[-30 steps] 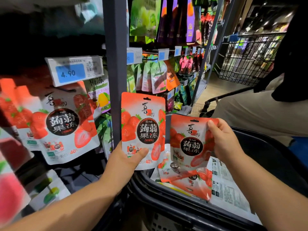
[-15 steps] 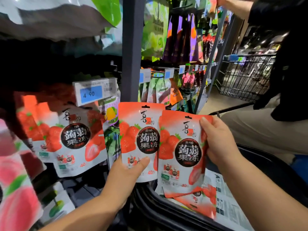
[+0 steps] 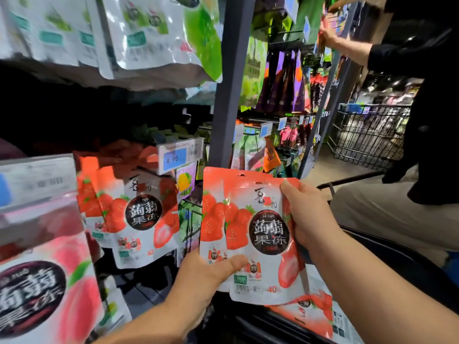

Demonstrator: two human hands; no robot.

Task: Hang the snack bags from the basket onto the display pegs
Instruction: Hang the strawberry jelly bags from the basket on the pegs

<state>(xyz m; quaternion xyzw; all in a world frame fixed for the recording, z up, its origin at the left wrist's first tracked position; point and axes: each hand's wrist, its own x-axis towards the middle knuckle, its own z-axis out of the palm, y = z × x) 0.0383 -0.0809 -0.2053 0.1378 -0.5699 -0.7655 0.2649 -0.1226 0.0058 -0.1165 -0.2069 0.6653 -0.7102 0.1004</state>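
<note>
Two red-and-white strawberry snack bags are stacked upright in front of me, the front bag (image 3: 263, 234) overlapping the back bag (image 3: 211, 219). My left hand (image 3: 208, 271) grips both at the bottom, thumb across the front. My right hand (image 3: 305, 219) holds the front bag's right edge. Below them the dark basket (image 3: 387, 259) holds more strawberry bags (image 3: 315, 316). The same kind of bags (image 3: 139, 219) hangs on a display peg to the left, under a 4.90 price tag (image 3: 178, 156).
A grey shelf upright (image 3: 231, 83) stands just behind the held bags. Peach bags (image 3: 49, 281) hang at the near left, green-white bags (image 3: 149, 33) above. Another person (image 3: 409, 120) reaches into the shelf at the right, with a wire cart (image 3: 367, 137) behind.
My right hand has lifted its bag out of the basket and brought it left, onto the bag in my left hand. The view has tilted up and closer to the shelf.
</note>
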